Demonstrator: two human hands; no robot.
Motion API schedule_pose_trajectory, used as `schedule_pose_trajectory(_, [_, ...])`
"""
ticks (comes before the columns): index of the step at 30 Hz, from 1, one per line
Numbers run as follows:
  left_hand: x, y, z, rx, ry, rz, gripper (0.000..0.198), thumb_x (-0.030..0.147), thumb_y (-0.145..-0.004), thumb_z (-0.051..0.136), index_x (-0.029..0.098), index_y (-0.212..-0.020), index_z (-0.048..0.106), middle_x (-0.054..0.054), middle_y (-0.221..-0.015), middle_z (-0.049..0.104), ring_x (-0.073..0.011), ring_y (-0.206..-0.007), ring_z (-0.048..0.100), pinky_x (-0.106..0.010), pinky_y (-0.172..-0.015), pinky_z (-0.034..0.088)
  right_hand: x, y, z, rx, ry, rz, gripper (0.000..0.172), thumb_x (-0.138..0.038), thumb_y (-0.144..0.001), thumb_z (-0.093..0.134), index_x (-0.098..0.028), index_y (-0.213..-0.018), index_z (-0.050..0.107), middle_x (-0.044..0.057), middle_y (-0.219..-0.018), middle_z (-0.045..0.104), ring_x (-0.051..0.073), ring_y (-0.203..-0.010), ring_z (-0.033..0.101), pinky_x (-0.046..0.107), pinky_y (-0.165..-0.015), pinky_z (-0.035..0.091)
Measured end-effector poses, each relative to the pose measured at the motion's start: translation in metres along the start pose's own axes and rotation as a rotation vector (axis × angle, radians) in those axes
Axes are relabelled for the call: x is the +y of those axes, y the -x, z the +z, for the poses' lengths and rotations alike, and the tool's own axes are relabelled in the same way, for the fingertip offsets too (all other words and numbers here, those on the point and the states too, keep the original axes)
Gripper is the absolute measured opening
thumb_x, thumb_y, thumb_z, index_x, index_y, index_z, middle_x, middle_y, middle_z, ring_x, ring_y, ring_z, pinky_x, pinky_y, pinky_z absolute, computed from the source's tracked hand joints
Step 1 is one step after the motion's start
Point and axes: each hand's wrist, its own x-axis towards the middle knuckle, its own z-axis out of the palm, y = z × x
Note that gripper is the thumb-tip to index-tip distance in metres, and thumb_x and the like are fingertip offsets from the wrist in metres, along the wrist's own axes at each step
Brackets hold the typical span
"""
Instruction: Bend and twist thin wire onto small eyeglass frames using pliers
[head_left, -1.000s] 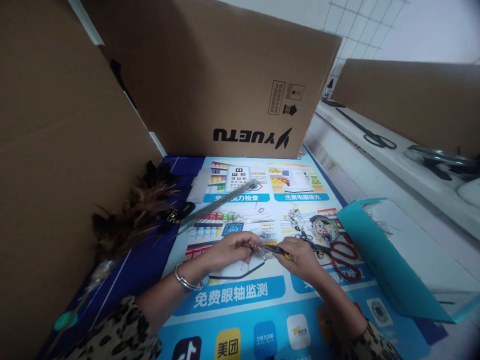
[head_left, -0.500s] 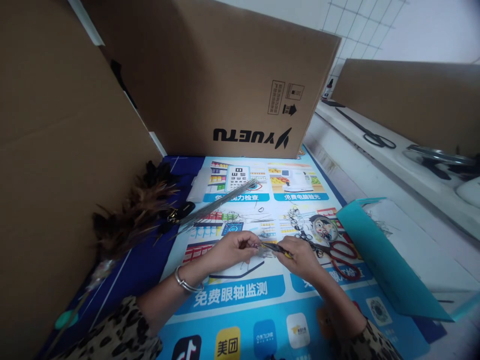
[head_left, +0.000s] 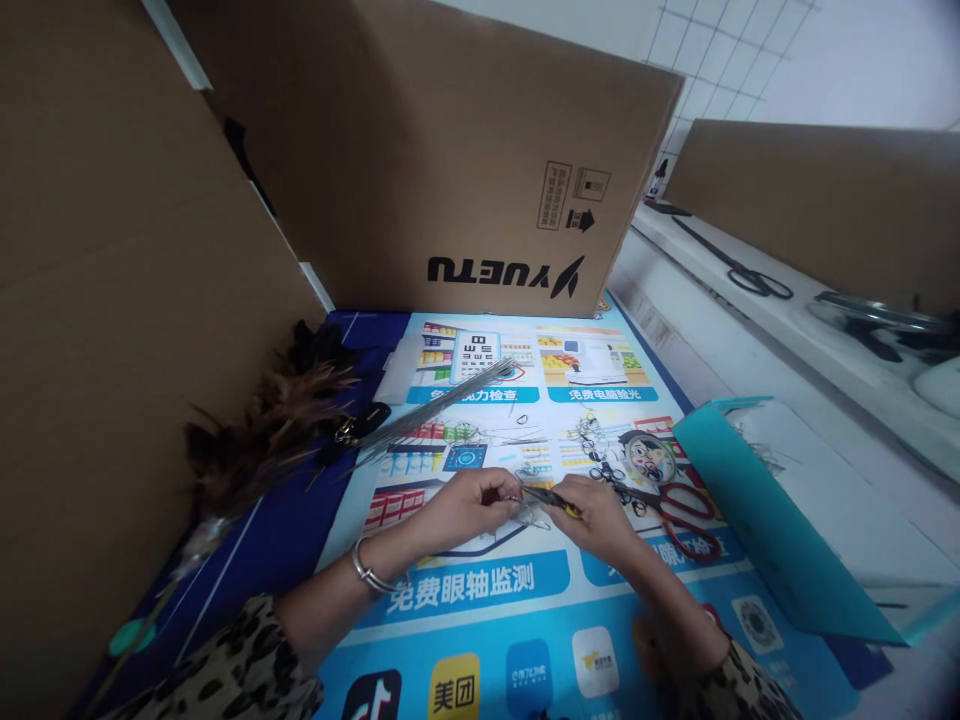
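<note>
My left hand is pinched on a small bent piece of thin wire over the printed poster. My right hand is closed round small pliers with yellow-black handles, whose tip meets the wire between the two hands. A silver bangle sits on my left wrist. A bundle of straight wires lies behind my left hand, and several small bent wire pieces lie scattered beyond my right hand.
Red-handled scissors lie right of my right hand. A teal folder lies further right. A feather duster lies at left. Cardboard box walls stand at left and behind. Black scissors rest on the white ledge.
Both hands have shifted slightly while working the wire with the pliers; the wire piece now hangs a little lower between them. Nothing else has moved.
</note>
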Motion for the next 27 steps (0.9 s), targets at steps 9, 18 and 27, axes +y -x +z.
schedule_pose_trajectory(9, [-0.006, -0.001, -0.003, 0.037, 0.052, -0.019, 0.015, 0.029, -0.078, 0.053, 0.014, -0.081, 0.056, 0.003, -0.059, 0.052, -0.0078, -0.048, 0.048, -0.017, -0.045, 0.035, 0.003, 0.000, -0.001, 0.003, 0.003, 0.001, 0.016, -0.029, -0.083, 0.048, -0.018, -0.072, 0.054, 0.003, -0.070, 0.055, 0.013, -0.068, 0.051, 0.022, -0.059, 0.034])
schedule_pose_trajectory(18, [-0.008, -0.001, -0.002, 0.047, 0.070, -0.035, 0.014, 0.028, -0.078, 0.053, 0.014, -0.081, 0.056, 0.002, -0.060, 0.053, -0.0074, -0.047, 0.048, -0.017, -0.046, 0.036, 0.004, 0.000, 0.001, -0.021, -0.001, 0.025, 0.017, -0.031, -0.084, 0.046, -0.019, -0.077, 0.056, 0.003, -0.072, 0.055, 0.013, -0.068, 0.051, 0.022, -0.059, 0.035])
schedule_pose_trajectory(27, [-0.011, -0.004, -0.004, 0.084, 0.130, -0.020, 0.014, 0.027, -0.077, 0.053, 0.014, -0.080, 0.056, 0.003, -0.059, 0.052, -0.0069, -0.046, 0.047, -0.018, -0.046, 0.037, 0.004, 0.000, 0.004, -0.027, -0.003, 0.026, 0.014, -0.027, -0.083, 0.047, -0.019, -0.075, 0.054, 0.002, -0.071, 0.055, 0.013, -0.069, 0.051, 0.022, -0.060, 0.034])
